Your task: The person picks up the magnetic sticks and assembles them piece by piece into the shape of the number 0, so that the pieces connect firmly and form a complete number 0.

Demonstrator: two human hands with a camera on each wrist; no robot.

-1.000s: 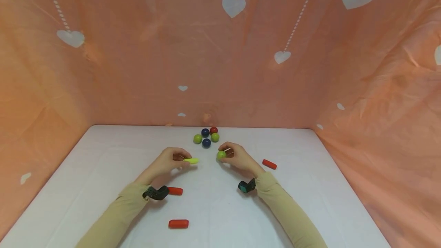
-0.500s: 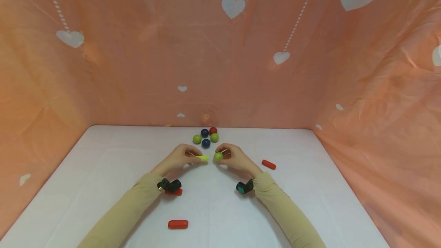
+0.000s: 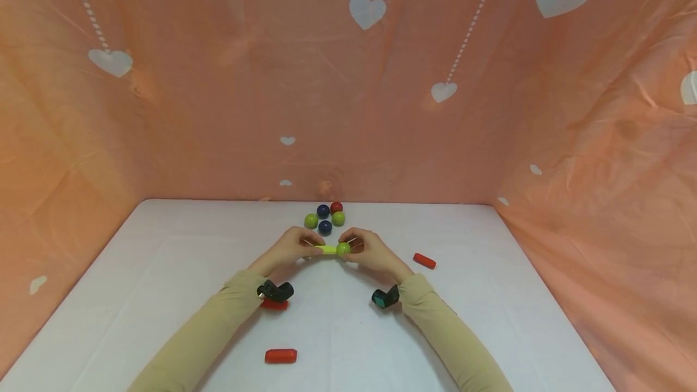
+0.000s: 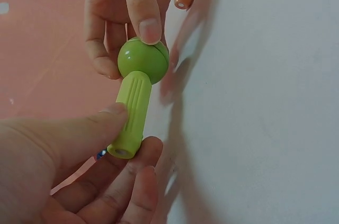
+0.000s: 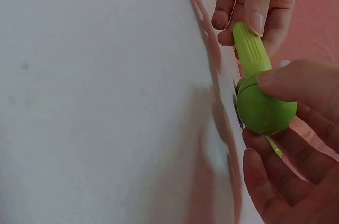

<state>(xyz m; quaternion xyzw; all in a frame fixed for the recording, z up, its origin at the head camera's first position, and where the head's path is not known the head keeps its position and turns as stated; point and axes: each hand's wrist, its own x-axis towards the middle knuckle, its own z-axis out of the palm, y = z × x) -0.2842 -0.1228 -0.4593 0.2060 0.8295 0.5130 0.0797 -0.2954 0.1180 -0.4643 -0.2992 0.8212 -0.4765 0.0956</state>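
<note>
Between finger and thumb, my left hand [image 3: 291,248] pinches a ridged lime-yellow rod [image 4: 135,102] near its end, where a small pale spot shows in the end face. My right hand [image 3: 376,253] holds a glossy green ball [image 5: 266,107] with a seam line, thumb on one side and fingertips on the other. In both wrist views the rod's far end meets the ball. Rod and ball lie in one line above the white table, their shadow falling below the hands.
Behind the hands sit two blue balls [image 3: 325,228], two green balls [image 3: 311,221] and a red ball [image 3: 336,207]. One red rod [image 3: 425,261] lies right, another red rod [image 3: 281,356] in front; a third red rod [image 3: 275,305] is partly under the left wrist camera.
My left hand has moved right with the yellow rod until its end reached the green ball. The right hand has shifted slightly left, keeping hold of the ball.
</note>
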